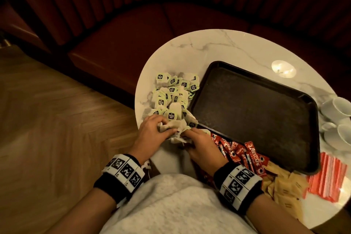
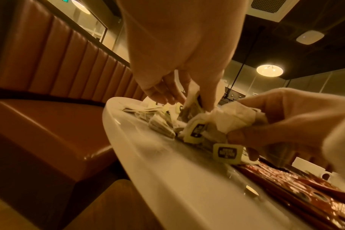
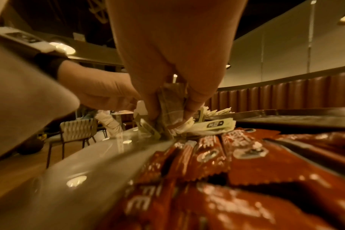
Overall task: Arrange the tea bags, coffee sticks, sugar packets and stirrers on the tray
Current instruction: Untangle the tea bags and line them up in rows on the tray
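Note:
A heap of green-tagged tea bags (image 1: 173, 97) lies on the round marble table (image 1: 218, 47), left of the dark tray (image 1: 252, 112), which holds nothing. At the heap's near end my left hand (image 1: 153, 131) and right hand (image 1: 199, 144) each grip a bunch of tea bags (image 1: 174, 127). The left wrist view shows the left fingers (image 2: 165, 91) pinching bags (image 2: 193, 102). In the right wrist view the right fingers (image 3: 195, 101) clamp a bundle (image 3: 171, 109). Red coffee sticks (image 1: 247, 156) lie at the tray's near edge. Brown sugar packets (image 1: 286, 188) and red-white stirrers (image 1: 326, 176) lie further right.
White cups (image 1: 338, 119) stand at the table's right edge beyond the tray. A red upholstered bench (image 1: 133, 30) curves behind the table. Wooden floor (image 1: 47, 110) lies to the left. My lap in pale cloth (image 1: 167, 205) is under the wrists.

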A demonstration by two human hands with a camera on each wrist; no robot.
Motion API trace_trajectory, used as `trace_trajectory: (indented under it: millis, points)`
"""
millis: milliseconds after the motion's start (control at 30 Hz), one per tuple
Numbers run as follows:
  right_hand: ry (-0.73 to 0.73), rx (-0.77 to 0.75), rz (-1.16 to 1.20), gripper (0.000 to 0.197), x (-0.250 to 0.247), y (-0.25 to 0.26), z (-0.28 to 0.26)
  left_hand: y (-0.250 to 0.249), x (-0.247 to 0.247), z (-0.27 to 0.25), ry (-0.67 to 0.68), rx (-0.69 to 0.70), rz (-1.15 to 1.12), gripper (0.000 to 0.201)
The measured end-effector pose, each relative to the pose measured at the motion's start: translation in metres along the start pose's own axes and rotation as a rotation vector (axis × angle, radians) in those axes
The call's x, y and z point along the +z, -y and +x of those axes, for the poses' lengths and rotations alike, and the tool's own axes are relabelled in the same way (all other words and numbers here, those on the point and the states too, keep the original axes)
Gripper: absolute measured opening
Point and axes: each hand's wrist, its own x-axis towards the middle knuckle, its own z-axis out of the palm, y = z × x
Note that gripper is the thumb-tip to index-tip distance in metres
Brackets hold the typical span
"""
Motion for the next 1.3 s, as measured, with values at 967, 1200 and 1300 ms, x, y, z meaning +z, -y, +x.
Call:
trace_trajectory:
  millis: [967, 1200, 1300]
  points:
    - [-0.381, -0.134, 0.249, 0.025, -0.110, 0.050, 0.028, -0.098, -0.013, 0.070, 0.439, -0.508, -0.860, 0.049]
    - [-0.267, -0.150, 0.073, 0.035, -0.108, 0.046, 0.028, -0.108, -0.010, 0.065, 0.543, -0.527, -1.065, 0.062]
    - [-0.192, -0.140, 0.062, 0.039, -0.111, 0.043, 0.031, -0.105, -0.005, 0.065, 0.487, -0.492, -0.921, 0.055]
